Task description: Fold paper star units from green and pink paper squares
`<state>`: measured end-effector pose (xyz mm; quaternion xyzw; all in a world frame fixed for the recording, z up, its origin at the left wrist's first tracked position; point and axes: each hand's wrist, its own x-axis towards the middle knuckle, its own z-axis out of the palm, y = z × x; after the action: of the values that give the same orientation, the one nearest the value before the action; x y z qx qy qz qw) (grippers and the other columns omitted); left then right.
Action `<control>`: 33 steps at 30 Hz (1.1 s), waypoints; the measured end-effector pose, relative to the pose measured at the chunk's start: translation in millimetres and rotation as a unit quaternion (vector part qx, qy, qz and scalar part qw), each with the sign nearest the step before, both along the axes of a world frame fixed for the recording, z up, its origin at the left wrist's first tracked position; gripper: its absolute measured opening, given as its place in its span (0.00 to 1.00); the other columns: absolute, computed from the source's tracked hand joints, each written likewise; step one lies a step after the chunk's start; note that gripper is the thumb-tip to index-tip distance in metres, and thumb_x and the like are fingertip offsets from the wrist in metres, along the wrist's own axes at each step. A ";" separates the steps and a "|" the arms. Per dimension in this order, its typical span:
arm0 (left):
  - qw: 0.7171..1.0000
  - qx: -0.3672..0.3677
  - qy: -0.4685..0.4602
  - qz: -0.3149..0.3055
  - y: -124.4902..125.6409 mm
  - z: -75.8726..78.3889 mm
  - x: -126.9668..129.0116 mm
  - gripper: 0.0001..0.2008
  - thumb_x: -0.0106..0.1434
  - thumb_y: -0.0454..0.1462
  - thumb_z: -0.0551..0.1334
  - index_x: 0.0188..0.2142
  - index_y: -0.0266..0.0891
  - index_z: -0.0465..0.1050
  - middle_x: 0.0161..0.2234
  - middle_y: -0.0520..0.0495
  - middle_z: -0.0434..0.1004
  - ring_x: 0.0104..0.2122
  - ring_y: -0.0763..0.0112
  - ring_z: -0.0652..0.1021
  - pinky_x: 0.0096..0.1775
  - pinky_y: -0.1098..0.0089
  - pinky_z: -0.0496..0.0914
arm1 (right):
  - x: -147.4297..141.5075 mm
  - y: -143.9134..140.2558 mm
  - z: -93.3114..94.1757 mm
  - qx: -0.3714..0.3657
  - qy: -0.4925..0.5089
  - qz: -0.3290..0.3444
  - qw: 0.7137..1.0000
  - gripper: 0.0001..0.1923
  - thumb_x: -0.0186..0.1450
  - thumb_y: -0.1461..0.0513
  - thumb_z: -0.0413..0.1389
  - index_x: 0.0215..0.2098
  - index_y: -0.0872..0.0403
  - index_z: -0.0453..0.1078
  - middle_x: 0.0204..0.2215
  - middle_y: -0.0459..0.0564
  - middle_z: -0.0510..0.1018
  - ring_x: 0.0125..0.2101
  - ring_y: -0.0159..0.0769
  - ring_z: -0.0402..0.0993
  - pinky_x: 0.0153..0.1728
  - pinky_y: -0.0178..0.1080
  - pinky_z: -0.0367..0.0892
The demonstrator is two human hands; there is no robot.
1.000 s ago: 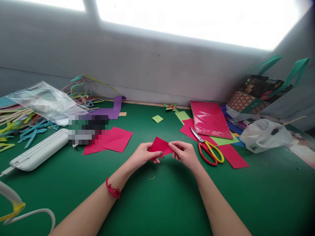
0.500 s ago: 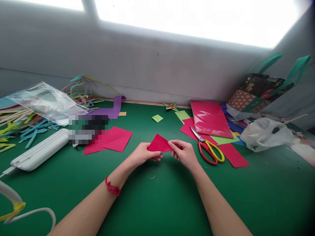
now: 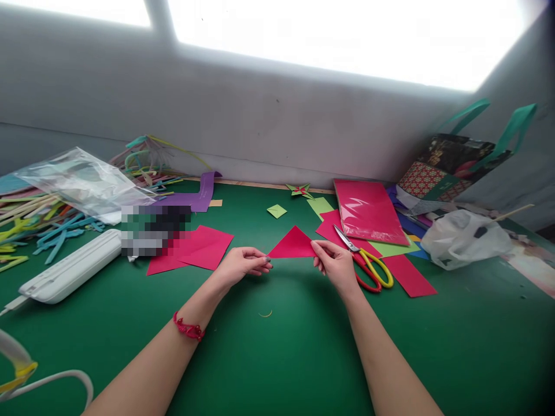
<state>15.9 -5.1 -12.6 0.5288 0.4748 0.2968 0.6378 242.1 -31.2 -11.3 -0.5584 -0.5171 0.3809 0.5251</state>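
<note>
While both hands work above the green felt-covered tabletop [image 3: 277,358], the red paper folded into a flat triangle [image 3: 292,245] hangs between them, pinched at its two lower corners and held just clear of the surface. Left hand [image 3: 240,264]: fingers curled in, fingertips [image 3: 265,263] closed on the triangle's left corner; a red cord bracelet [image 3: 187,328] sits on that wrist. Right hand [image 3: 337,267]: thumb and forefinger closed on the right corner, remaining fingers loosely bent beneath. Apex of the triangle points away from the fingers, toward the wall. Judgement on progress: the sheet appears to have one diagonal fold already made, edges roughly matched; no further creases, cuts or tucks can be made out, so the piece reads as early-stage, with most of the folding likely yet to be done. A small finished green-and-red folded paper star [image 3: 300,189] lies well beyond the fingertips near the wall, possibly the kind of end product intended, though that cannot be confirmed. Just right of the right-hand fingers lie red-and-yellow-handled scissors [image 3: 366,267], untouched, resting on loose red sheets. Beyond the left-hand fingers sit more flat red paper sheets [image 3: 197,247]; further left, a white oblong plastic device [image 3: 67,274]. A glossy packet of red paper [image 3: 368,211] lies beyond the scissors.
</note>
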 end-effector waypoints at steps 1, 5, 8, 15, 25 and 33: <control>1.000 0.005 -0.002 0.001 0.2 0.4 -1.2 0.15 0.49 0.44 0.63 0.30 0.35 0.69 0.32 0.40 0.78 0.32 0.64 0.77 0.36 0.66 0.70 | 0.8 0.2 0.2 0.002 0.001 -0.003 1.000 0.18 0.55 0.51 0.54 0.33 0.57 0.71 0.13 0.44 0.67 0.12 0.26 0.58 0.10 0.29 0.54; 1.000 0.012 -0.010 -0.004 -0.7 1.5 -2.4 0.15 0.49 0.44 0.63 0.30 0.35 0.69 0.32 0.40 0.78 0.34 0.63 0.77 0.37 0.65 0.70 | 1.1 0.1 -0.8 0.004 0.004 -0.002 1.000 0.17 0.55 0.51 0.54 0.33 0.57 0.71 0.13 0.44 0.66 0.12 0.26 0.59 0.11 0.29 0.54; 1.000 0.003 -0.009 -0.002 -1.6 2.1 -1.9 0.16 0.49 0.45 0.62 0.31 0.34 0.69 0.33 0.40 0.77 0.34 0.62 0.77 0.38 0.64 0.69 | -0.3 0.0 -1.8 0.002 0.006 -0.005 1.000 0.16 0.55 0.52 0.54 0.33 0.56 0.71 0.13 0.43 0.66 0.13 0.26 0.59 0.11 0.29 0.55; 0.999 0.022 -0.018 0.032 -2.8 8.0 -0.2 0.20 0.55 0.50 0.54 0.35 0.34 0.68 0.34 0.39 0.77 0.36 0.62 0.76 0.38 0.65 0.70 | -5.1 -0.6 -1.4 0.005 0.014 -0.010 1.000 0.17 0.55 0.51 0.53 0.32 0.57 0.71 0.13 0.43 0.66 0.12 0.26 0.59 0.11 0.29 0.55; 0.998 0.046 -0.005 -0.038 -10.9 -2.0 18.9 0.19 0.54 0.49 0.56 0.33 0.34 0.69 0.27 0.41 0.77 0.27 0.67 0.77 0.32 0.69 0.70 | -19.3 -3.0 -5.9 -0.019 0.017 0.050 0.998 0.18 0.55 0.51 0.53 0.32 0.57 0.70 0.12 0.44 0.66 0.12 0.25 0.59 0.09 0.28 0.54; 0.997 0.067 -0.025 -0.020 -9.1 -5.5 18.3 0.17 0.54 0.48 0.57 0.30 0.34 0.70 0.26 0.43 0.77 0.26 0.68 0.77 0.31 0.70 0.70 | -15.6 -1.6 -3.4 -0.059 0.069 0.095 0.991 0.17 0.54 0.51 0.55 0.33 0.57 0.69 0.14 0.45 0.70 0.13 0.27 0.63 0.12 0.30 0.60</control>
<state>34.2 -14.1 -18.1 0.5723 0.4270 0.3281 0.6184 226.5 -32.8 -14.8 -0.5089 -0.5075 0.4963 0.4869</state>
